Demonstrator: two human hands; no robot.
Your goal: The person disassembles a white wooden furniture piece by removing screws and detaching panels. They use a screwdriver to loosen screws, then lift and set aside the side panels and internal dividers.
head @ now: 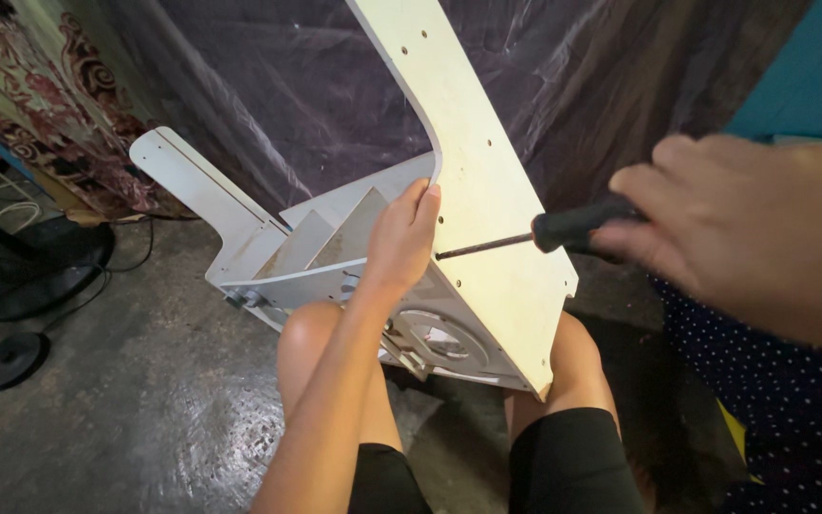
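Here the white flat-panel assembly (487, 190) stands propped between the person's 2 knees, its long side panel rising up and away toward the top of the frame, w/ a matching arm sticking out to the left at approx. the same slant. The right hand (744, 228) is closed round the black handle of a screwdriver (535, 236); the shaft runs roughly level, pointing left, tip meeting the face of the long panel near a row of small holes, just beside the left fingertips. So the tool's axis sits across the panel's long axis, nearly square to its face.

The left hand (401, 238) reaches up from below, fingers wrapped over the panel's inner edge, gripping it. It's the nearer hand to the panel; the right stays off to the side, touching only the tool.

Inside the frame, shelves or cross-pieces slant between the 2 sides, w/ a round fitting lower down. A fan base (40, 266) stands on the concrete floor (145, 409), well apart at left; a dark plastic sheet (268, 86) hangs behind.
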